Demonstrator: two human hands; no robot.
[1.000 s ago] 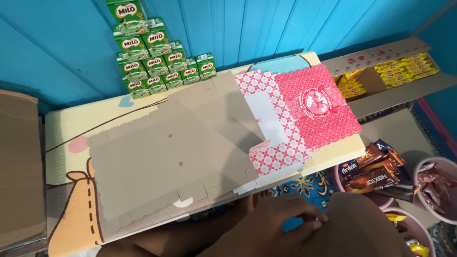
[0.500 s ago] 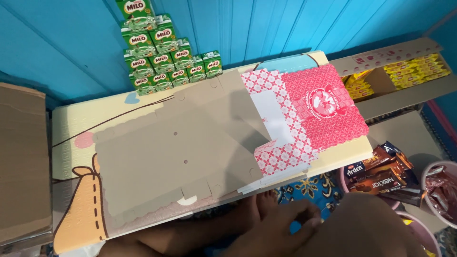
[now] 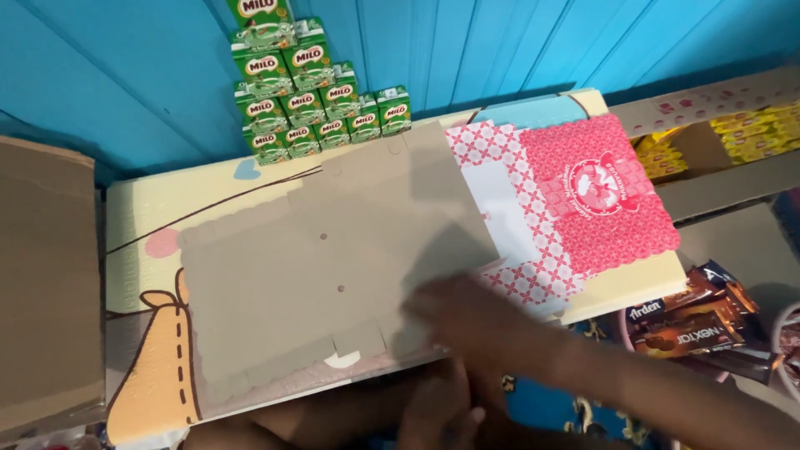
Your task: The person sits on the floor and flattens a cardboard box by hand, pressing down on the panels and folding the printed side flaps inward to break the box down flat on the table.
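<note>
right hand [image 3: 462, 312]: blurred, flat on unfolded grey carton blank [image 3: 317, 267], grip unclear | blank: long axis left-right, pink printed end [image 3: 596, 196] rightward | left hand [image 3: 437, 412]: fingers loose, below desk [image 3: 142, 250] edge

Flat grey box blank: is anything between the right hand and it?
Nothing visible. The right hand, blurred, already lies on the near right part of the box blank. The left hand is below the board's near edge, apart from it. The green cartons stand at the far edge.
</note>
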